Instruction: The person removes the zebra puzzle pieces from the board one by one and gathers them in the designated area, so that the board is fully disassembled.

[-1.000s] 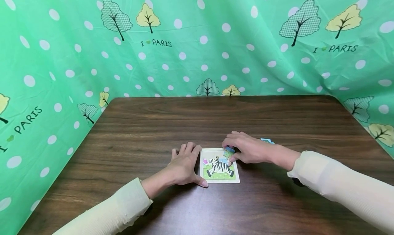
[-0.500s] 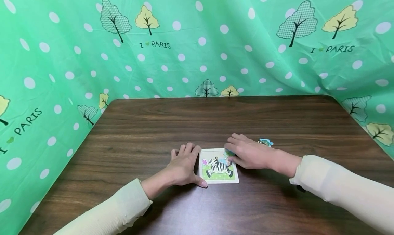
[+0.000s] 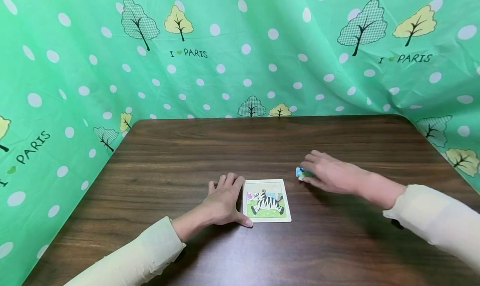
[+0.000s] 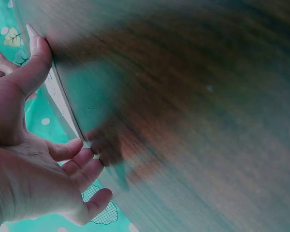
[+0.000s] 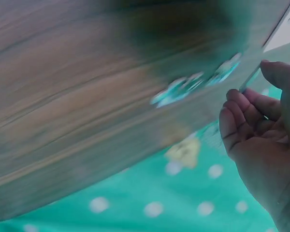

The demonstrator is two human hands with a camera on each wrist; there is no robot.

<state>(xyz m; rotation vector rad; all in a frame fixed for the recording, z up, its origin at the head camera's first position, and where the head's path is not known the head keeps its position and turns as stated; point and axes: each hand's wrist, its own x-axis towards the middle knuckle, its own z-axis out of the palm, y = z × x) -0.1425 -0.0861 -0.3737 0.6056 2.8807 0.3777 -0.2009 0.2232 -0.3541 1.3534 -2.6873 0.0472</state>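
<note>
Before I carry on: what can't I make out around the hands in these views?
Held piece: its full picture. The right hand covers most of it in the head view; right wrist shows it edge-on.
Loose pieces: their shapes. Blurred in right wrist, hidden behind the right hand in head.
Puzzle board: its face in left wrist, seen at too low a slant and partly behind the left hand.

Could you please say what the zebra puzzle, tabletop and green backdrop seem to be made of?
Zebra puzzle: probably wood or thick board, printed; its pale rim looks stiff.
Tabletop: wood or wood-look laminate, glossy, since grain and reflections show.
Green backdrop: thin printed cloth or plastic, judging by folds.
</note>
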